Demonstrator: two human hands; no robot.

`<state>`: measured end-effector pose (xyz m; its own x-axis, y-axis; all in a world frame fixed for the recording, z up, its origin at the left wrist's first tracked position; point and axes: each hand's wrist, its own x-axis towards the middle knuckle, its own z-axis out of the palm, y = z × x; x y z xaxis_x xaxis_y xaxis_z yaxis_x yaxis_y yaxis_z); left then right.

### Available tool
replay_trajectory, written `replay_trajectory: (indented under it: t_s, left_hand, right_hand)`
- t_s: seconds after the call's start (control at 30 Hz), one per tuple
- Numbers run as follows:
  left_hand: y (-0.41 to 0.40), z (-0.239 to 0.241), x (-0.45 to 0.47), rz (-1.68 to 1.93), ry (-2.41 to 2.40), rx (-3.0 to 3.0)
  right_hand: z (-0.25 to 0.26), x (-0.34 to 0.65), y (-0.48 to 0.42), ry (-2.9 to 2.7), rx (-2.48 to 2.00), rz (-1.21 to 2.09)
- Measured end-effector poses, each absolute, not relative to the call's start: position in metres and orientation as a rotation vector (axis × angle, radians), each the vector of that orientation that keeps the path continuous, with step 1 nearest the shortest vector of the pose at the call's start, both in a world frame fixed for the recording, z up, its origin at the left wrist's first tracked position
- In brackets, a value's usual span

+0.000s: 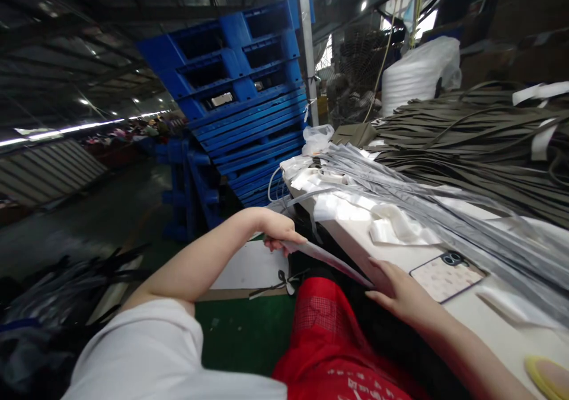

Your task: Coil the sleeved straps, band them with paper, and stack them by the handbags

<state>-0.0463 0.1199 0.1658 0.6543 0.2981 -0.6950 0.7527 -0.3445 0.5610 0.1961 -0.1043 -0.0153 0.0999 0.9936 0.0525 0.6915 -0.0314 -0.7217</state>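
Observation:
My left hand is closed on one end of a bundle of flat grey strips, held over my lap beside the white table. My right hand grips the other end of the same strips at the table's near edge, its fingers curled round them. A phone in a patterned case lies face down on the table just right of my right hand. A red cloth covers my lap below the strips.
Long grey reflective strips and a pile of dark olive straps cover the table. White ribbon pieces lie among them. Scissors rest on a board on the green floor. Stacked blue pallets stand behind, and dark bags sit at the left.

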Motion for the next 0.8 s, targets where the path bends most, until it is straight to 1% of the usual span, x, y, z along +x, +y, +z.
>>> replay_trajectory:
  t_s: [0.13, 0.23, 0.37, 0.47, 0.57, 0.8]
  left_hand:
    - [0.085, 0.138, -0.048, -0.674, 0.575, 1.535]
    - [0.060, 0.115, -0.037, -0.539, 0.460, 1.323]
    - [0.044, 0.093, -0.019, -0.355, 0.394, 1.055]
    - [0.044, 0.090, -0.008, -0.241, 0.382, 0.925]
    - [0.049, 0.095, -0.001, -0.083, 0.387, 0.830]
    - [0.054, 0.103, 0.007, 0.176, 0.414, 0.602]
  right_hand:
    - [0.005, 0.160, -0.103, -1.726, -1.492, 0.745]
    - [0.007, 0.141, -0.102, -1.657, -1.351, 0.850]
    - [-0.011, 0.141, -0.105, -1.428, -1.310, 0.964]
    - [-0.029, 0.153, -0.113, -1.218, -1.468, 0.935]
    - [-0.039, 0.162, -0.124, -1.171, -1.524, 0.921]
    - [-0.032, 0.165, -0.141, -1.205, -1.551, 1.027]
